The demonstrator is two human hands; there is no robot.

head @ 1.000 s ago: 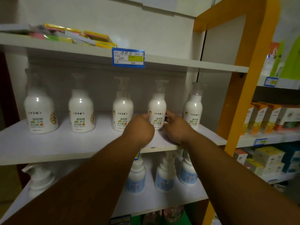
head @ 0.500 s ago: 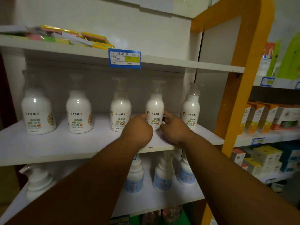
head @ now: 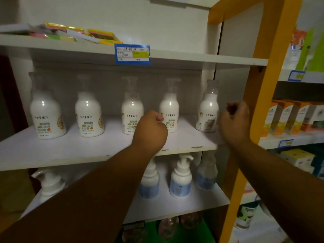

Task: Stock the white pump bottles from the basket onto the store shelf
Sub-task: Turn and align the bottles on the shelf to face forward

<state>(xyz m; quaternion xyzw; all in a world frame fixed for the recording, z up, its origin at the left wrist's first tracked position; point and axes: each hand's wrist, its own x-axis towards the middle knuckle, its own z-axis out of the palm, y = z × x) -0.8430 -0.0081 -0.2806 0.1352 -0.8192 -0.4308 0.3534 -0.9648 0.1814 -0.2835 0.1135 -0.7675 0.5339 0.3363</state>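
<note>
1. On the middle white shelf board (head: 70, 149), five white pump bottles with clear caps stand upright in one row, apart from each other. The first bottle (head: 46, 118) is at the far left and the second bottle (head: 88, 118) is next to it.
2. The third bottle (head: 130, 111) stands in the middle, and the left hand (head: 150, 130) hides its lower right part.
3. The left hand is closed into a fist in front of the gap between the third bottle and the fourth bottle (head: 171, 109). Its thumb lies at the fourth bottle's left edge. I cannot tell if it touches, and I see nothing in the fist.
4. The fifth bottle (head: 208, 111) stands near the shelf's right end.
5. The right hand (head: 235, 121) is blurred and just right of the fifth bottle, with fingers curled inward and holding nothing.
6. The orange frame post (head: 273, 85) rises behind the right hand.
</note>
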